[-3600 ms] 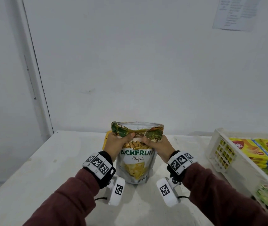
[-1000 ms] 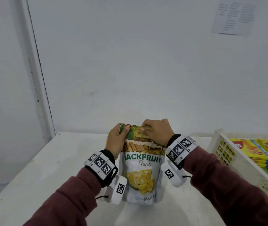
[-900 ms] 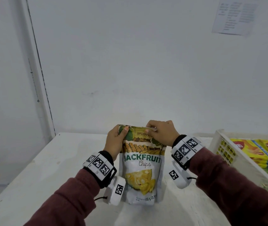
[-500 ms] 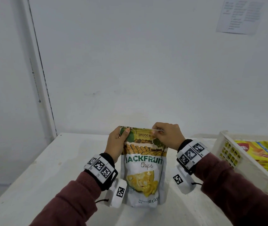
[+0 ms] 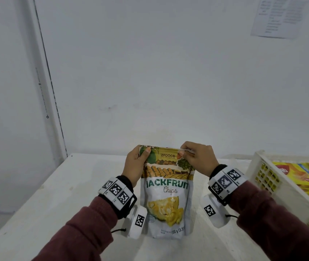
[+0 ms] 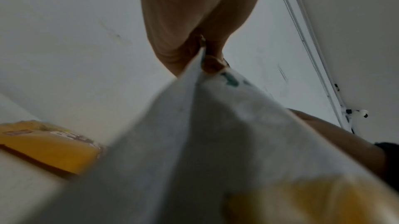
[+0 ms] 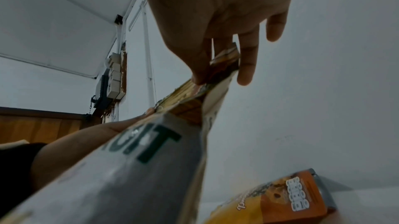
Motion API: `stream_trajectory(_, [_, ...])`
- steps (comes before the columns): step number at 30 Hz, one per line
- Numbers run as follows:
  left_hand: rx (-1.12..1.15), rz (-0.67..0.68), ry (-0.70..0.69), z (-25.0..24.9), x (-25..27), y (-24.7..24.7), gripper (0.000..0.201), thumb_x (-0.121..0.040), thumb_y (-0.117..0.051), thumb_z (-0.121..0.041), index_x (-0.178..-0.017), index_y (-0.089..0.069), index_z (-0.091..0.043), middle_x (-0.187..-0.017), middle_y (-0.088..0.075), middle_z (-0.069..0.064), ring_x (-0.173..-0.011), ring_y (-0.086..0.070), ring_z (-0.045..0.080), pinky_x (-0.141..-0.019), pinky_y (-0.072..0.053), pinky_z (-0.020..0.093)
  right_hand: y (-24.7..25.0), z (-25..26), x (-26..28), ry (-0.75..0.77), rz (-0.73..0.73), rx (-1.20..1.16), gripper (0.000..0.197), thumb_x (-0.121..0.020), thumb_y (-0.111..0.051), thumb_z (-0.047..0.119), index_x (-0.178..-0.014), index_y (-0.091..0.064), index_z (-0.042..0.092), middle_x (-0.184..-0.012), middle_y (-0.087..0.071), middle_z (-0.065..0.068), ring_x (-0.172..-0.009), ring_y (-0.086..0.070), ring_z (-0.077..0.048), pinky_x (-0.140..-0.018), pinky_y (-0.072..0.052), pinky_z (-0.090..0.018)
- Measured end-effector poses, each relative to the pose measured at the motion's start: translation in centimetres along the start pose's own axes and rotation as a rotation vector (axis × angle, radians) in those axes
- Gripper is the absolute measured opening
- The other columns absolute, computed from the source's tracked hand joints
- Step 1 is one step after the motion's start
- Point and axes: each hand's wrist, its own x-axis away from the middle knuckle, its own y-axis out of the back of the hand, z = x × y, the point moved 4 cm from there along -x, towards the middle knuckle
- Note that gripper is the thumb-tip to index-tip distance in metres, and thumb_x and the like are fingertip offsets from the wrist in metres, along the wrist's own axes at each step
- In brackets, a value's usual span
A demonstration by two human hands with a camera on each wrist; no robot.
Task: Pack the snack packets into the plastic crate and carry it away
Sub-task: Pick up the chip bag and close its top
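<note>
because the jackfruit chips pouch [image 5: 166, 193] stands upright right in front of the person, the orange snack packet [image 7: 287, 198] lying on the table behind it is lost from the head view and only shows, partly cut off, in the wrist views. the plastic crate [image 5: 266, 178] on the right runs off the frame edge, so only its near lattice wall and a few yellow packets [image 5: 300, 176] inside can be made out. the printed sheet [image 5: 279, 16] high on the wall is too blurred to read. the left wrist view is mostly a smear of pouch, soft and out of focus.

the pouch rests with its base on the white table [image 5: 55, 194], between the two forearms. the left hand [image 5: 134, 167] grips the top left corner, thumb pressed on the front, fingers curled behind. the right hand [image 5: 198, 159] comes at the top right corner from above, thumb and first fingers pinching the top seal, while the outer fingers [image 7: 274, 28] hang loose beside the edge. both wrists angle inward, sleeves low over the table.
</note>
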Motion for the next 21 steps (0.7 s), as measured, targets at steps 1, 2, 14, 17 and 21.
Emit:
stream_trajectory(1, [0.002,-0.003,0.006,0.1,0.0,0.0,0.017,-0.095,-0.048,-0.018,-0.085,-0.058,-0.009,-0.084,-0.065,0.008,-0.080,-0.062,0.022,-0.081,-0.051,0.038,0.0,-0.2,0.0,-0.018,0.006,-0.022,0.021,-0.092,-0.052,0.035,-0.071,-0.052,0.039,-0.074,-0.060,0.018,-0.077,-0.059,-0.012,-0.094,-0.039,-0.039])
stream_trajectory(2, [0.004,-0.007,0.013,0.2,-0.1,0.1,0.017,-0.095,-0.048,-0.018,-0.084,-0.058,-0.009,-0.084,-0.065,0.009,-0.081,-0.061,0.023,-0.082,-0.050,0.040,0.0,-0.4,0.0,-0.039,0.018,-0.041,0.018,-0.091,-0.052,0.039,-0.074,-0.056,0.037,-0.077,-0.060,0.016,-0.081,-0.058,-0.012,-0.093,-0.039,-0.039])
stream_trajectory(14, [0.036,-0.027,0.031,0.3,0.0,0.2,0.017,-0.095,-0.049,-0.018,-0.087,-0.058,-0.007,-0.086,-0.066,0.011,-0.082,-0.063,0.026,-0.081,-0.051,0.040,0.0,-2.1,0.1,-0.124,0.040,-0.353,0.007,-0.086,-0.063,0.015,-0.086,-0.066,0.009,-0.082,-0.063,-0.007,-0.084,-0.059,-0.026,-0.079,-0.048,-0.041])
stream_trajectory(17, [0.029,-0.016,0.022,-0.1,0.2,0.0,0.017,-0.095,-0.048,-0.019,-0.087,-0.058,-0.007,-0.084,-0.066,0.007,-0.080,-0.063,0.022,-0.079,-0.052,0.037,-0.1,-2.5,0.0,-0.143,0.016,-0.387,0.014,-0.086,-0.063,0.011,-0.072,-0.060,0.016,-0.077,-0.062,-0.010,-0.078,-0.057,-0.025,-0.077,-0.049,-0.043])
stream_trajectory(21, [0.071,0.097,0.134,0.6,0.8,-0.2,0.032,-0.082,-0.064,-0.038,-0.102,-0.058,-0.014,-0.106,-0.067,0.012,-0.100,-0.064,0.029,-0.094,-0.049,0.047,-1.0,-2.4,0.2,-0.194,-0.066,-0.524,0.020,-0.086,-0.063,0.007,-0.069,-0.058,0.019,-0.072,-0.059,-0.004,-0.071,-0.056,-0.018,-0.068,-0.048,-0.028])
